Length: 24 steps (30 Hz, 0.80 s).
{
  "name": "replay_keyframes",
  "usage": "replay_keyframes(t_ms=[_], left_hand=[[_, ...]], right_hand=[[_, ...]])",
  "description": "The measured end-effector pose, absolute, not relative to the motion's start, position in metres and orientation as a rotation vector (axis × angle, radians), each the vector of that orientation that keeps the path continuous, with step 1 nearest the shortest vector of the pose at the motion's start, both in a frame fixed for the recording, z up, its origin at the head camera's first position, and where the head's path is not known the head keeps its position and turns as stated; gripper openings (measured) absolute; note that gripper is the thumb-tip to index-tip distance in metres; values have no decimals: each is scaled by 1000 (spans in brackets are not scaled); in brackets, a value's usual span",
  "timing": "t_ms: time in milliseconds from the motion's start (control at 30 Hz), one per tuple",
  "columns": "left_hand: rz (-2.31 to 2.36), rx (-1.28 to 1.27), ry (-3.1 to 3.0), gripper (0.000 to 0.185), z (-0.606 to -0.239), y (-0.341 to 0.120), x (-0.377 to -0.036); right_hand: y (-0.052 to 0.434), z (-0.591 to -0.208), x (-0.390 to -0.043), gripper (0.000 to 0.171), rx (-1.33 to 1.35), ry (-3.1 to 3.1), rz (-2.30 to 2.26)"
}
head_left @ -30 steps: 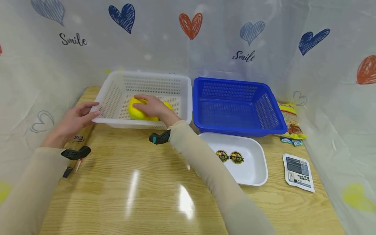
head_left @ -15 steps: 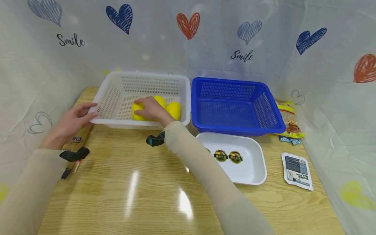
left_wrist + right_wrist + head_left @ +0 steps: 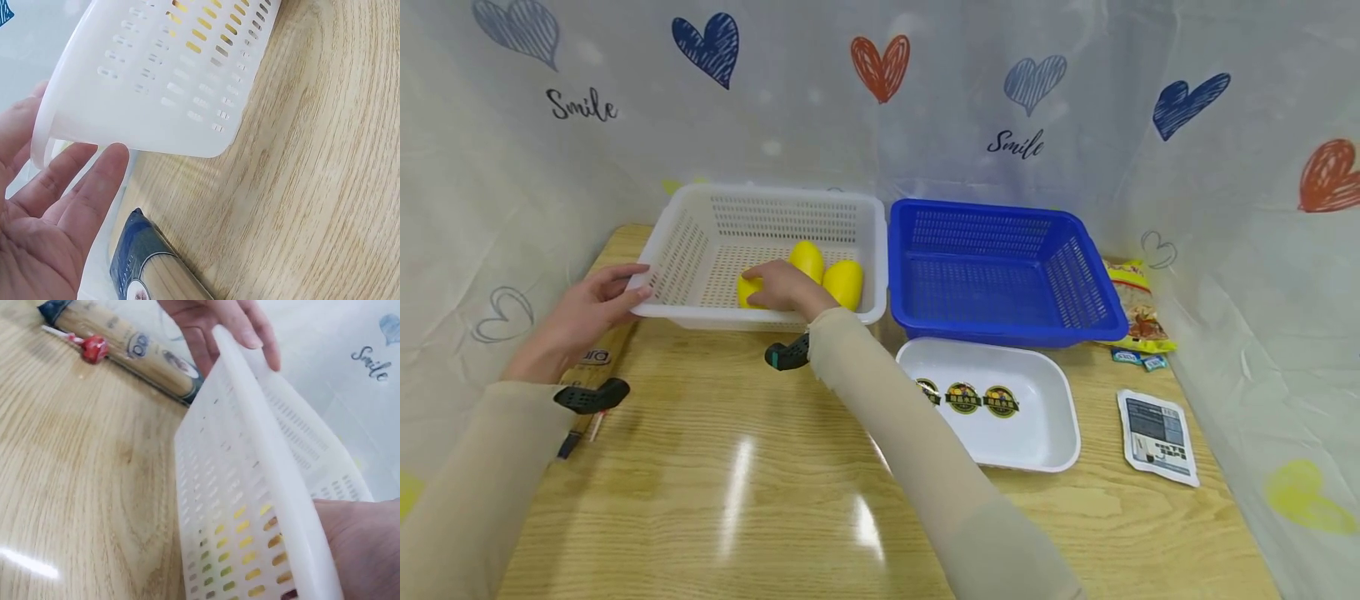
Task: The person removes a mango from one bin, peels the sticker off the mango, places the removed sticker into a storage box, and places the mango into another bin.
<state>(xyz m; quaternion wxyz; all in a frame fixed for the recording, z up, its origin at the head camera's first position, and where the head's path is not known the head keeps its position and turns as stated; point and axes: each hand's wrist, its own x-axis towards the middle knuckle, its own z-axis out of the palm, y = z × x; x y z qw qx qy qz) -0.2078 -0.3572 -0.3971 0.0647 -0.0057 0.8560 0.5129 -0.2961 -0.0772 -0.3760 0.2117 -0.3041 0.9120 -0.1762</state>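
Note:
My left hand (image 3: 587, 310) grips the left front corner of the white slotted basket (image 3: 775, 316), thumb over the rim and fingers beneath; the left wrist view shows those fingertips (image 3: 117, 153) under the corner. Inside the basket, my right hand (image 3: 784, 286) bends over a yellow mango (image 3: 747, 292) low near the front wall, partly covered by the palm. Two more yellow mangoes, one behind (image 3: 806, 259) and one to the right (image 3: 844, 284), lie beside that hand. In the right wrist view, the basket wall hides the right hand's fingers, and yellow shows through the slots.
A blue basket (image 3: 1007, 333) stands right of the white one. In front of it sits a white tray (image 3: 1037, 442) with round stickers. Farther right are a yellow snack bag (image 3: 1138, 312) and a white pouch (image 3: 1159, 437). Pasta (image 3: 125, 344) and a red lollipop (image 3: 94, 349) lie at left.
My right hand has lowered the mango toward the basket's front wall, and the two other mangoes have come into fuller view. My left hand has kept its grip on the corner.

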Motion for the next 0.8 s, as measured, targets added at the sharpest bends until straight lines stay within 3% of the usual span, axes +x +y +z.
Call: replay_keyframes(t_ms=[367, 567, 800], left_hand=[[1532, 9, 2619, 65, -399, -365, -213], [1538, -15, 2633, 63, -404, -370, -208], [1566, -35, 2645, 61, -408, -373, -203]], right_hand=[[-10, -344, -278, 39, -912, 2449, -815], [84, -340, -231, 32, -856, 2391, -1129], [205, -352, -183, 39, -501, 2226, -1580]])
